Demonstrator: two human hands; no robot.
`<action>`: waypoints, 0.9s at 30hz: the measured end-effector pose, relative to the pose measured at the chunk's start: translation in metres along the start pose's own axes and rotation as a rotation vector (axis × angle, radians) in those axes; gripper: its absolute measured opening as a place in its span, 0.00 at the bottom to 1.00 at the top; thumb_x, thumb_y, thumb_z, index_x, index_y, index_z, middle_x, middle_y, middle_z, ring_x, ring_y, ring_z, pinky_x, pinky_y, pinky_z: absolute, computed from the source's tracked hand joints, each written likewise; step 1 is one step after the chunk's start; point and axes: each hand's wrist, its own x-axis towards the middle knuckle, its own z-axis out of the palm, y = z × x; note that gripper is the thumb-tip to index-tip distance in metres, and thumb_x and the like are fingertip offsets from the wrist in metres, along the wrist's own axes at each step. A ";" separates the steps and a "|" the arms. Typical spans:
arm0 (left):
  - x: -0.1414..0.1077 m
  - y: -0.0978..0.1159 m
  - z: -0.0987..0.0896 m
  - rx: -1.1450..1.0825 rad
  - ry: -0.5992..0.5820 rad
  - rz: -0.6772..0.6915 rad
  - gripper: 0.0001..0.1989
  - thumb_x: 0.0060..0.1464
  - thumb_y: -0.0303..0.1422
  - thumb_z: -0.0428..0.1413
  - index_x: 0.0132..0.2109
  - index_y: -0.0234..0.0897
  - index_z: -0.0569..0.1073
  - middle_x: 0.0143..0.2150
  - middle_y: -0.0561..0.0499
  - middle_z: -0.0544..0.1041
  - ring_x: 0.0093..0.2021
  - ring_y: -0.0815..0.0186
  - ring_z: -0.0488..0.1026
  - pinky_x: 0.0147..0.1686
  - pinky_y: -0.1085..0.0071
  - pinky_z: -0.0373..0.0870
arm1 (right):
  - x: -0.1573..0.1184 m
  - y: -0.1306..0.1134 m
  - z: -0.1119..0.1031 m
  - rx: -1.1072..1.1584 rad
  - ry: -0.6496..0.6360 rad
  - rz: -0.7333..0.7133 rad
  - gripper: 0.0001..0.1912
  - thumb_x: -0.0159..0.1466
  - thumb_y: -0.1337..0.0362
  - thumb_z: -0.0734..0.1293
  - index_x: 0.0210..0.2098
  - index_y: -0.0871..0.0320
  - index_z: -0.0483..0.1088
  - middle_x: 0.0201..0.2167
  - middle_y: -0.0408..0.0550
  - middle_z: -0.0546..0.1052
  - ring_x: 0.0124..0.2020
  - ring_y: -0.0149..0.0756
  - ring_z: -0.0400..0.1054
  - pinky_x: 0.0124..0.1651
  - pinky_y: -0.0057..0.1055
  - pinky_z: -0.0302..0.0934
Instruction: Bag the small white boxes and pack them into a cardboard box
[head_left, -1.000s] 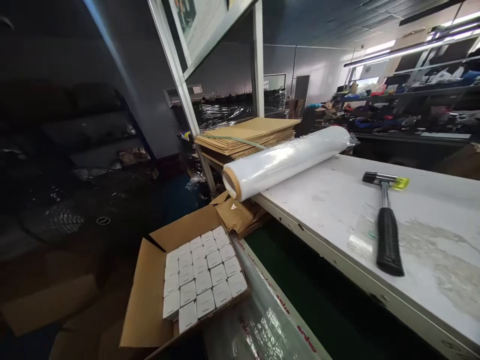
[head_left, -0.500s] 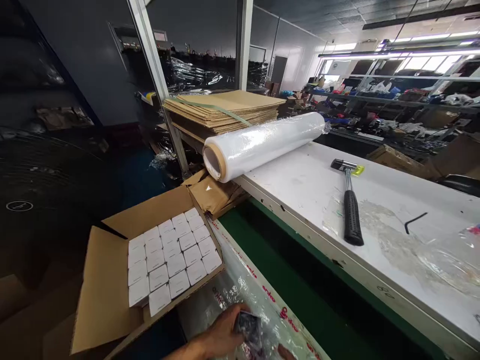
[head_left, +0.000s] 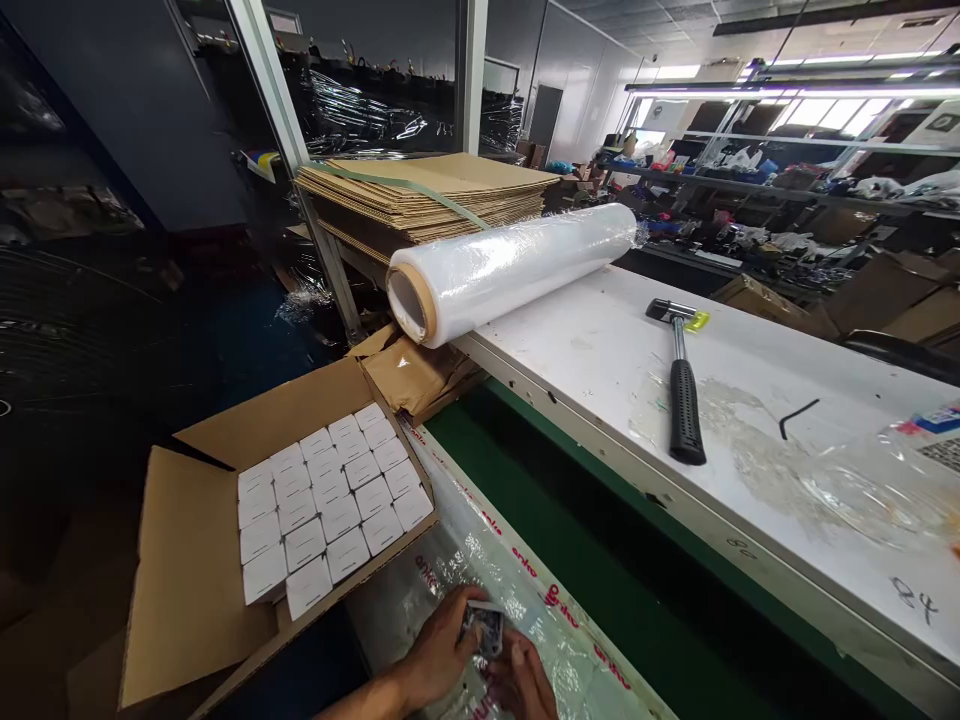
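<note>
My left hand (head_left: 435,645) is closed around a small dark rectangular piece with a pale edge (head_left: 489,628), its thumb lying across the front. What kind of piece it is, I cannot make out. Curled fingers of my right hand (head_left: 529,678) meet its lower right side, low in the view. Both hands are above a ledge covered in clear plastic (head_left: 442,560) with red lettering. To the left, an open cardboard carton (head_left: 191,570) holds rows of small white boxes (head_left: 328,500).
A white worktop (head_left: 570,350) carries a roll of clear film (head_left: 525,265), a black-handled hammer (head_left: 684,400), a hex key (head_left: 795,415) and a clear plastic bag (head_left: 877,480). Stacked cardboard sheets (head_left: 442,185) lie behind the roll. A green surface (head_left: 585,510) runs below the worktop edge.
My right hand has come in from the bottom edge to the dark piece. My left hand and the piece sit slightly higher and further left, as the whole view has shifted.
</note>
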 end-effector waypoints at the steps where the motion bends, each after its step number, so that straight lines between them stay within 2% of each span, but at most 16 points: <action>1: 0.000 -0.001 0.000 0.001 0.003 -0.003 0.18 0.63 0.29 0.51 0.60 0.40 0.70 0.60 0.42 0.77 0.61 0.56 0.73 0.65 0.57 0.67 | 0.001 -0.001 -0.002 0.006 -0.025 0.013 0.39 0.47 0.29 0.77 0.43 0.55 0.80 0.35 0.51 0.85 0.31 0.44 0.77 0.31 0.36 0.69; 2: 0.001 -0.001 0.001 0.003 0.005 -0.003 0.18 0.64 0.30 0.51 0.59 0.39 0.70 0.60 0.42 0.77 0.61 0.55 0.73 0.65 0.56 0.67 | 0.003 -0.002 -0.002 0.007 -0.047 0.003 0.38 0.47 0.29 0.77 0.42 0.54 0.80 0.35 0.50 0.85 0.29 0.42 0.75 0.28 0.35 0.66; 4: 0.001 0.000 0.001 0.019 0.008 0.008 0.17 0.65 0.31 0.50 0.59 0.39 0.71 0.60 0.41 0.77 0.61 0.55 0.73 0.65 0.56 0.68 | 0.008 -0.001 -0.002 0.002 -0.087 -0.067 0.35 0.48 0.33 0.78 0.41 0.54 0.79 0.35 0.50 0.84 0.30 0.41 0.74 0.30 0.35 0.66; 7: 0.003 0.004 0.000 0.052 -0.003 0.028 0.17 0.65 0.33 0.51 0.58 0.40 0.72 0.60 0.41 0.78 0.61 0.54 0.74 0.65 0.55 0.68 | 0.021 0.002 0.003 -0.040 -0.156 -0.128 0.30 0.51 0.36 0.79 0.37 0.54 0.77 0.32 0.48 0.83 0.36 0.44 0.76 0.41 0.39 0.71; 9: 0.003 0.009 -0.004 0.061 -0.021 0.018 0.18 0.64 0.32 0.51 0.59 0.40 0.73 0.61 0.41 0.78 0.63 0.53 0.73 0.67 0.55 0.67 | 0.029 0.003 0.006 -0.066 -0.196 -0.140 0.29 0.50 0.39 0.80 0.37 0.54 0.74 0.34 0.48 0.83 0.39 0.45 0.77 0.47 0.41 0.71; 11: 0.001 0.012 -0.011 0.019 -0.053 -0.030 0.22 0.62 0.32 0.53 0.63 0.40 0.72 0.65 0.40 0.76 0.66 0.52 0.71 0.69 0.54 0.64 | 0.033 0.003 0.009 -0.070 -0.195 -0.145 0.32 0.48 0.42 0.81 0.44 0.53 0.74 0.39 0.49 0.83 0.43 0.47 0.78 0.51 0.42 0.71; 13: 0.000 0.013 -0.021 -0.116 -0.132 -0.112 0.33 0.57 0.31 0.57 0.70 0.42 0.67 0.72 0.42 0.71 0.71 0.51 0.66 0.70 0.53 0.63 | 0.034 0.002 0.011 -0.039 -0.161 -0.134 0.38 0.48 0.44 0.81 0.53 0.53 0.72 0.42 0.49 0.84 0.45 0.49 0.78 0.53 0.43 0.71; 15: -0.002 0.008 -0.031 -0.329 -0.237 -0.198 0.44 0.52 0.32 0.60 0.76 0.44 0.60 0.75 0.45 0.67 0.74 0.50 0.63 0.72 0.52 0.61 | 0.034 0.000 0.012 0.006 -0.145 -0.102 0.39 0.48 0.46 0.80 0.55 0.53 0.72 0.43 0.50 0.84 0.45 0.49 0.79 0.53 0.43 0.70; 17: -0.002 0.000 -0.038 -0.524 -0.292 -0.241 0.46 0.51 0.34 0.60 0.77 0.42 0.58 0.75 0.47 0.68 0.75 0.51 0.62 0.75 0.52 0.56 | 0.034 -0.003 0.011 0.040 -0.149 -0.072 0.37 0.46 0.47 0.82 0.51 0.54 0.75 0.42 0.50 0.84 0.45 0.50 0.78 0.52 0.43 0.70; 19: -0.002 -0.007 -0.039 -0.625 -0.277 -0.240 0.40 0.55 0.39 0.59 0.74 0.39 0.64 0.72 0.47 0.72 0.76 0.52 0.61 0.77 0.52 0.52 | 0.037 -0.007 0.009 0.053 -0.191 -0.040 0.37 0.42 0.48 0.84 0.48 0.54 0.77 0.42 0.51 0.85 0.45 0.50 0.78 0.51 0.43 0.70; 21: -0.001 -0.013 -0.034 -0.647 -0.234 -0.221 0.37 0.59 0.48 0.61 0.71 0.40 0.69 0.70 0.45 0.74 0.75 0.50 0.63 0.76 0.51 0.54 | 0.041 -0.013 0.006 0.040 -0.232 0.009 0.37 0.41 0.45 0.84 0.46 0.54 0.78 0.42 0.51 0.85 0.44 0.50 0.78 0.50 0.43 0.71; 24: -0.001 -0.017 -0.023 -0.657 -0.162 -0.203 0.41 0.55 0.58 0.65 0.69 0.42 0.72 0.68 0.43 0.76 0.71 0.48 0.68 0.74 0.51 0.60 | 0.046 -0.019 0.000 -0.031 -0.265 0.066 0.33 0.47 0.42 0.82 0.45 0.53 0.79 0.40 0.49 0.84 0.40 0.45 0.77 0.43 0.38 0.70; 27: -0.002 -0.021 -0.014 -0.668 -0.109 -0.197 0.42 0.52 0.60 0.66 0.68 0.44 0.73 0.69 0.42 0.75 0.69 0.47 0.70 0.72 0.50 0.62 | 0.047 -0.021 -0.003 -0.075 -0.319 0.075 0.32 0.49 0.41 0.81 0.45 0.54 0.79 0.36 0.47 0.82 0.34 0.41 0.73 0.37 0.35 0.66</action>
